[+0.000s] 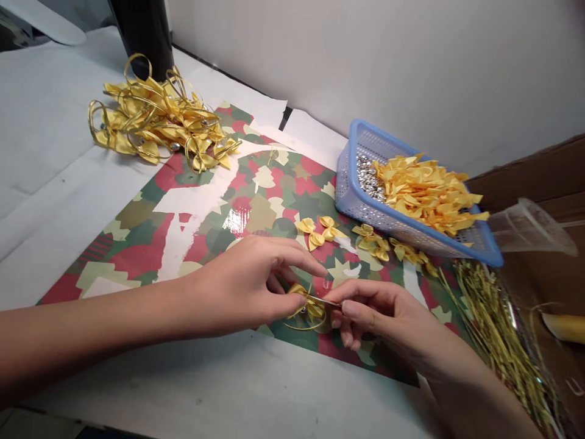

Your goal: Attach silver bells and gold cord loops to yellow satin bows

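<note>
A flat sheet of wrapping paper [269,201] with camouflage pattern of red, green, olive and cream patches, crossed by white streaks. A pale blue perforated plastic basket [361,204] with darker blue rim, holding yellow satin bows [425,192]. Shiny gold ribbon loops [155,119] in a heap, and a small golden satin bow [305,305] of nearly the same colour.
</note>
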The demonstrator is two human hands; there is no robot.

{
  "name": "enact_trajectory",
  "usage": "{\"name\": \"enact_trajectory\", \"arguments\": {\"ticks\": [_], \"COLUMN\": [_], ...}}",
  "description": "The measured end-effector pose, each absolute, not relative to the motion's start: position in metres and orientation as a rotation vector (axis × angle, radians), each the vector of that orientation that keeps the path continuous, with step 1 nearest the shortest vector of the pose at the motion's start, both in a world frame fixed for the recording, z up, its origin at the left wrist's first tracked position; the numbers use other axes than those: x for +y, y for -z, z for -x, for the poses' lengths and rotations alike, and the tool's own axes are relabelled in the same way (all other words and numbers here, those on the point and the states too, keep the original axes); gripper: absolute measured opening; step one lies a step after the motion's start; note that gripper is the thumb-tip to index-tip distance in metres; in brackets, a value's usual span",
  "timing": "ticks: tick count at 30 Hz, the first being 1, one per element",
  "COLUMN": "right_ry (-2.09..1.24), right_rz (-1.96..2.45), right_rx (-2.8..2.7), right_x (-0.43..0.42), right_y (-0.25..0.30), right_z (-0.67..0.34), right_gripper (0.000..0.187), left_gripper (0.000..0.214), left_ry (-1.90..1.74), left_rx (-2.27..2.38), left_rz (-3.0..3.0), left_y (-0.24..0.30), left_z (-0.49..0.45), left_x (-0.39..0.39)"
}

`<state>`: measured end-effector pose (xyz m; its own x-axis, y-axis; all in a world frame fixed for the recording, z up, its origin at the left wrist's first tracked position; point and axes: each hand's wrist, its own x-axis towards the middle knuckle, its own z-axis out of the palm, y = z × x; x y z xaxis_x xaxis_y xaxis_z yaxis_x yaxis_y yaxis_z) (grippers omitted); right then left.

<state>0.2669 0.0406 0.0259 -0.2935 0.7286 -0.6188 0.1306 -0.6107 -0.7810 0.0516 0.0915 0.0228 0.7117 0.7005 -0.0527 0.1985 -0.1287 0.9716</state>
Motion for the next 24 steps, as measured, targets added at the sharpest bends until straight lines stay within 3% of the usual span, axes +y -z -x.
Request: {"name": "enact_trajectory", "arguments": {"ticks": [24], "right_ry": [-1.973], "right_rz": [1.465], "right_rx": [-1.035], "right_x": [0.0394], "right_y": [-0.0249], "right_z": [-0.2673], "right_gripper": [0.017], "left_gripper": [0.030], "left_ry": [-0.524], "left_rx": [0.709], "left_rz": [-1.663], "left_y": [-0.0187], "left_z": [-0.0517], "left_x": [0.0919]}}
